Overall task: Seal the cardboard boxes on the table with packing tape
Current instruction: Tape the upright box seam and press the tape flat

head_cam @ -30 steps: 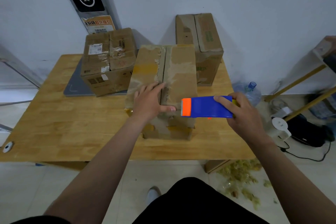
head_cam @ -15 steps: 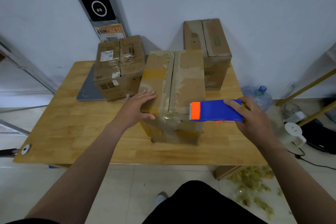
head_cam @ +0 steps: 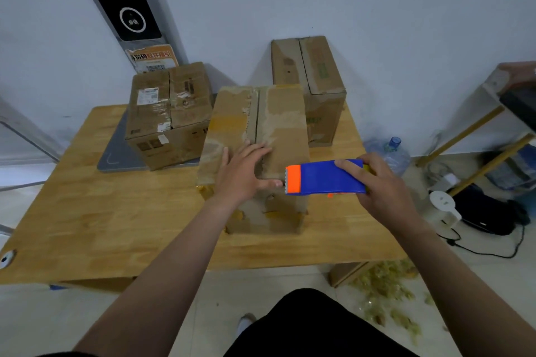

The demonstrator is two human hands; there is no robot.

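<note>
A tall worn cardboard box [head_cam: 278,119] stands at the middle of the wooden table [head_cam: 116,220], its top flaps closed along a centre seam. My left hand [head_cam: 246,174] lies flat on the near end of its top, fingers spread over the seam. My right hand [head_cam: 374,182] grips a blue tape dispenser [head_cam: 327,177] with an orange toothed end, held level at the box's near right corner, the orange end close to my left thumb. Two more cardboard boxes stand behind: one at the left [head_cam: 168,113], one at the right [head_cam: 313,72].
A grey flat pad [head_cam: 116,156] lies under the left box. A water bottle [head_cam: 391,153], a white power socket with cable [head_cam: 443,203] and yellowish scraps [head_cam: 385,287] are on the floor to the right. A wall stands right behind the table.
My left hand slid from the box's left edge back onto the centre seam near the front. The dispenser stays at the box's near right corner.
</note>
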